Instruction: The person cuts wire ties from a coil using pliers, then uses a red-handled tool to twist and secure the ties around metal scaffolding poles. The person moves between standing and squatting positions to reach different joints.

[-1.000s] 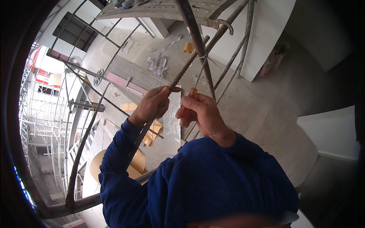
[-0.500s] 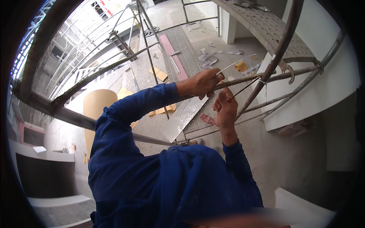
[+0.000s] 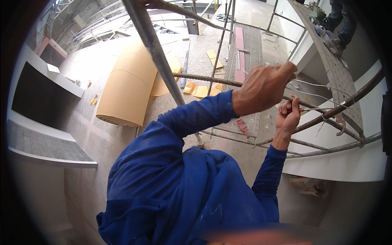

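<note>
My left hand (image 3: 265, 89), closed, pinches a thin white wire (image 3: 320, 83) above a ribbed steel bar (image 3: 208, 80). The wire runs right in a long loop, bending back near a rusty scaffold tube (image 3: 353, 99). Below and right of it, my right hand (image 3: 288, 117) is closed around a thin-shafted tool (image 3: 316, 109) resembling a screwdriver, its metal shaft pointing right at the joint of bar and tube. Thin wire is wrapped round that joint (image 3: 324, 118), with loose ends hanging down. My left fingertips are partly hidden behind the back of the hand.
A large tan roll (image 3: 128, 81) stands left, beyond a grey scaffold post (image 3: 157, 53). Tan scraps (image 3: 196, 90) and a pink strip (image 3: 239, 53) lie below. At upper right another person's legs (image 3: 345, 24) are on a perforated platform (image 3: 326, 53). A metal hook (image 3: 340, 124) hangs at its end.
The view has swung left, bringing more of the tan roll and another person's legs into sight. My left hand has risen from the bar, and the white wire now shows as a long loop.
</note>
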Motion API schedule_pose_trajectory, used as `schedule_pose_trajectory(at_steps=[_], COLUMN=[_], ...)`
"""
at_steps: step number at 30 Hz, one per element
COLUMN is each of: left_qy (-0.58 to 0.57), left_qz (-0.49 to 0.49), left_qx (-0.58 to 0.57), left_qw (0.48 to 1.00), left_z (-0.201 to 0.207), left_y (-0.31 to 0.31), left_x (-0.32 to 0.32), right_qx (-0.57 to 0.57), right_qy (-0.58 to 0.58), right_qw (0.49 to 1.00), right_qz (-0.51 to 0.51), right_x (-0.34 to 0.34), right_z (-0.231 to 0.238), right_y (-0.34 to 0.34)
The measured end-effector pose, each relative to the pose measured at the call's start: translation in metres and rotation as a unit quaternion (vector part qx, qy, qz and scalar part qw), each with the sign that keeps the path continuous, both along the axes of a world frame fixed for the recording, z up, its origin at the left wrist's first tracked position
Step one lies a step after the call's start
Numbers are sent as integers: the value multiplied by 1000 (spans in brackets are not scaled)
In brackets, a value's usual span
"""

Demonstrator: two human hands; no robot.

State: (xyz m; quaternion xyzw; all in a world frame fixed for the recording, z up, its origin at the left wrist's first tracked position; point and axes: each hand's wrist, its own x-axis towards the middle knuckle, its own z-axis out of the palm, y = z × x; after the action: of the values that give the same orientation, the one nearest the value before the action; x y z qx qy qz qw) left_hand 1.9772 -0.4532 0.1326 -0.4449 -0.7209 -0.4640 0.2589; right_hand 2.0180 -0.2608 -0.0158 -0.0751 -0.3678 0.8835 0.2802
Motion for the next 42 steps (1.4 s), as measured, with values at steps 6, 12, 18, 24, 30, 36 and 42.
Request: schedule_pose_trajectory(at_steps=[6,12,18,24,30,36,42], left_qy=[-218,-305,-484,-493,-454,-379,-270], left_qz=[-9,248,10,-67,-42,-12,35], left_qx=[87,331,309,349,356,258,254], left_qw=[972,858,819,794,816,888,928], left_z=[-55,-142,-137,-145,-167,-174,-168], left_y=[-86,-255,-318,-306,-306,-318,-312], left_x=[52,21,-59,-99,-135,-144,-149], right_qx=[-17,-15,-11,-69,93,313,418], right_qy=[19,0,-2,-42,-164,-193,-262], right_qw=[1000,1000,1000,997,977,909,782], right_qz=[2,-14,-23,-14,-97,-199,-381], right_x=[-4,-10,-12,-19,12,100,183], right_z=[-1,9,21,18,24,0,-11], right_y=[2,0,7,13,-7,11,114])
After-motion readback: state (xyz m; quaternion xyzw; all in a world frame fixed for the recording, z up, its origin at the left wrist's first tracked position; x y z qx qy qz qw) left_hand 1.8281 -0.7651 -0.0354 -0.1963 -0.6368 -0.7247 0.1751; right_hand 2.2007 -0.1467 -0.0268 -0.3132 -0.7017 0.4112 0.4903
